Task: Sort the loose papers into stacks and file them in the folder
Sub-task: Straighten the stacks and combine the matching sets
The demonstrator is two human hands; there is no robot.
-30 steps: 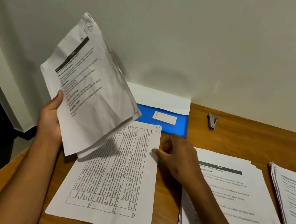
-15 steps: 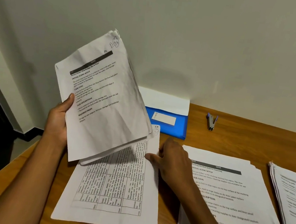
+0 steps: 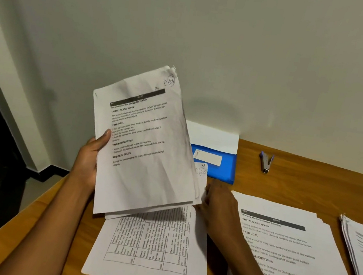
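Since a second ago the sheaf of papers has swung upright and rightward. The left hand grips its left edge, thumb on the front, holding it above the table. The right hand, fingers curled, pinches the table-printed sheet lying below it. The blue folder lies just beyond the right hand.

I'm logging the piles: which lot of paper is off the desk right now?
The creased bundle gripped by the left hand; the table sheet and both right-side stacks lie flat.
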